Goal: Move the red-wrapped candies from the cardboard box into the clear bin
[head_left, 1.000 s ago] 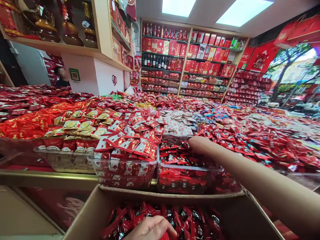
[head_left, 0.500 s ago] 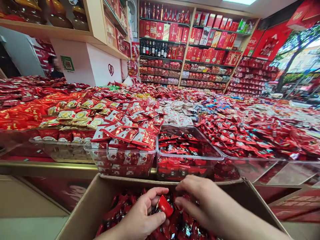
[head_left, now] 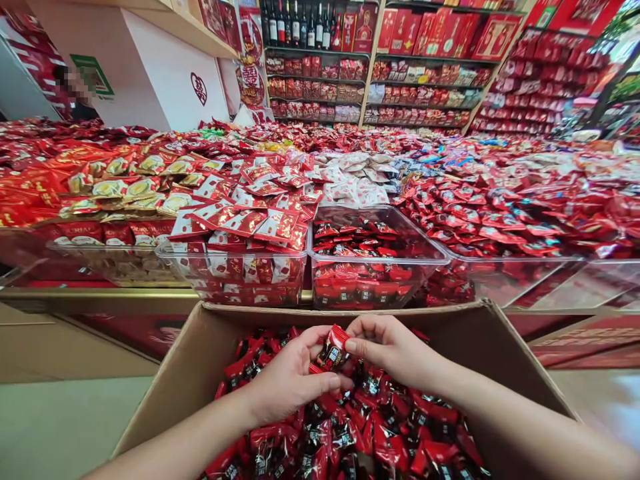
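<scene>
A small red and black wrapped snack packet [head_left: 332, 349] is between my two hands, above an open cardboard box [head_left: 175, 387]. My left hand [head_left: 296, 375] curls around the packet from the left, fingers behind it and thumb below. On the right, my right hand [head_left: 383, 343] pinches the packet's upper right edge between thumb and fingertips. Beneath both hands, many similar red and black packets [head_left: 360, 433] fill the box in a loose heap. Whether other packets lie in my left palm is hidden by the fingers.
Just beyond the box stands a clear plastic bin [head_left: 375, 260] part filled with matching packets. Beside it, another clear bin [head_left: 235, 257] is heaped with red and white packets [head_left: 240, 213]. Shelves [head_left: 370, 60] with bottles and red boxes line the back. A person [head_left: 77, 93] is at the far left.
My right hand has come in from the right and now grips the packet's edge. The packet has turned upright in my left hand. The view has tilted down, showing more of the box.
</scene>
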Available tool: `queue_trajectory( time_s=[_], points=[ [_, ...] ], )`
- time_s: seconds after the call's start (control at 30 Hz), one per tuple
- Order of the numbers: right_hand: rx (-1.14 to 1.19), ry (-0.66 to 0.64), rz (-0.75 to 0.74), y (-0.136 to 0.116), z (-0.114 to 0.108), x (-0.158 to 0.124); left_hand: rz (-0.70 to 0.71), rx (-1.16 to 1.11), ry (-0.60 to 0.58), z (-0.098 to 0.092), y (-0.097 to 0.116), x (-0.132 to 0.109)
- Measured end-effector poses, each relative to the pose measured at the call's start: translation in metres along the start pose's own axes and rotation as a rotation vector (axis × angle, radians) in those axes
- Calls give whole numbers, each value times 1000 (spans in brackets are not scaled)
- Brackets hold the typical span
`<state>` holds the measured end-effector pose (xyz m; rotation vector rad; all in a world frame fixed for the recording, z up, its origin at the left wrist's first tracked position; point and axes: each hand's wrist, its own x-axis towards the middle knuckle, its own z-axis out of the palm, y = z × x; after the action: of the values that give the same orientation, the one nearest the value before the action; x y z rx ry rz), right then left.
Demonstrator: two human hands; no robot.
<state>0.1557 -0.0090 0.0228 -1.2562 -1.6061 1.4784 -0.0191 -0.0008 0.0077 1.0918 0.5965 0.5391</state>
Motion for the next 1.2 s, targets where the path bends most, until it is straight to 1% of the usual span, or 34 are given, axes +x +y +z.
queue_trajectory(
  time_s=[0.07, 0.2, 0.37, 0.4, 0.43, 0.5, 0.53, 0.57, 0.6, 0.67, 0.7, 0.73, 0.8, 0.87, 0.9, 0.97, 1.03, 1.07, 1.13, 1.2],
  points=[
    [38, -18, -1, -1, -1, 0, -35, 18, 21, 1, 1, 0],
    [63, -7, -33, -2, 1, -1, -74, 18, 73, 3, 1, 1],
    [-12, 8, -77, -4, 4, -1, -106, 46, 116, 4, 3, 3],
    [-55, 32, -83, -4, 4, -1, -111, 44, 125, 5, 4, 2],
    [-128, 84, -104, -5, 5, -3, -116, 36, 130, 6, 4, 1],
    [-345, 209, -202, -7, 7, -6, -133, -27, 125, 7, 5, 0],
    [-458, 245, -267, -7, 9, -8, -145, -85, 115, 8, 4, 0],
    [-557, 248, -335, -7, 12, -10, -148, -157, 104, 8, 4, 0],
    [-637, 214, -400, -7, 15, -11, -148, -236, 79, 8, 3, 0],
    [-774, 140, -489, -2, 20, -10, -129, -368, -16, 7, 1, 2],
    [-856, 141, -523, 1, 22, -8, -122, -405, -68, 7, 1, 4],
    [-945, 164, -564, 5, 24, -5, -114, -423, -103, 6, 1, 5],
    [-1091, 236, -662, 11, 25, 1, -111, -434, -130, 4, 0, 7],
    [-1115, 326, -779, 11, 24, 2, -95, -445, -119, 1, -1, 9],
    [-1072, 358, -831, 7, 22, 0, -91, -452, -113, 0, -3, 10],
    [-940, 372, -872, -10, 15, -7, -98, -432, -98, -4, -7, 12],
    [-863, 378, -852, -37, 3, -17, -130, -344, -56, -10, -14, 14],
    [-868, 395, -816, -52, -5, -20, -150, -273, -35, -13, -18, 15],
    [-936, 485, -757, -80, -25, -18, -181, -44, -29, -22, -27, 15],
    [-1049, 543, -716, -100, -48, -2, -177, 276, -59, -28, -34, 13]
  ],
)
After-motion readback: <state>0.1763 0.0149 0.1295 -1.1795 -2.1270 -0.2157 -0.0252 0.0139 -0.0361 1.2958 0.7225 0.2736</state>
